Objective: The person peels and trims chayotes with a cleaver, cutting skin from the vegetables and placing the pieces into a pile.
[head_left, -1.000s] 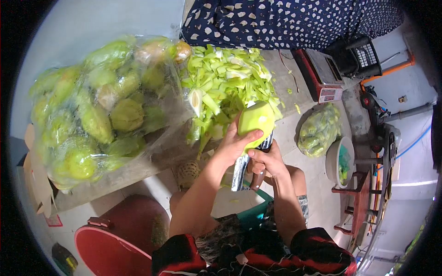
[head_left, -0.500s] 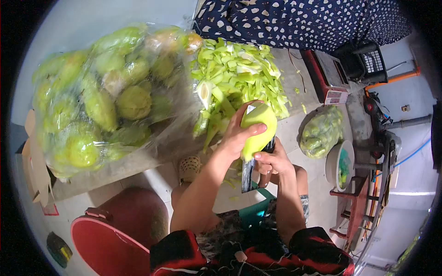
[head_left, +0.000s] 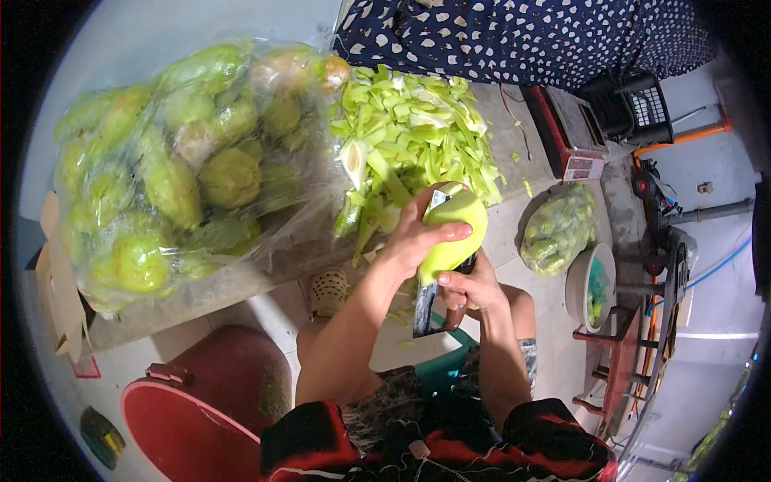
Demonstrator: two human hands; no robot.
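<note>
A pale green peeled fruit [head_left: 458, 229] is held from its left side by my left hand [head_left: 414, 241], the thumb lying across it. Below and to the right, my right hand [head_left: 474, 285] is closed round the handle of a knife [head_left: 425, 307], whose dark, wide blade points down beside the fruit's lower end. Part of the blade and handle is hidden by fingers and fruit. Behind the hands, green peelings [head_left: 418, 128] lie heaped on a concrete ledge [head_left: 185, 301]. On the left of the ledge rests a clear plastic bag [head_left: 233, 181] full of green fruits.
A red bucket [head_left: 181, 426] stands at the lower left. To the right are a bag of green pieces [head_left: 560, 229], a white tub [head_left: 578, 285], a red scale [head_left: 554, 132], a black basket [head_left: 630, 108] and a wooden stool [head_left: 606, 361]. Patterned cloth [head_left: 498, 40] hangs behind.
The view has shifted, so the ledge and bags sit differently in the frame. Both hands still hold the fruit and knife; the fruit has tilted slightly and the knife has shifted a little against it.
</note>
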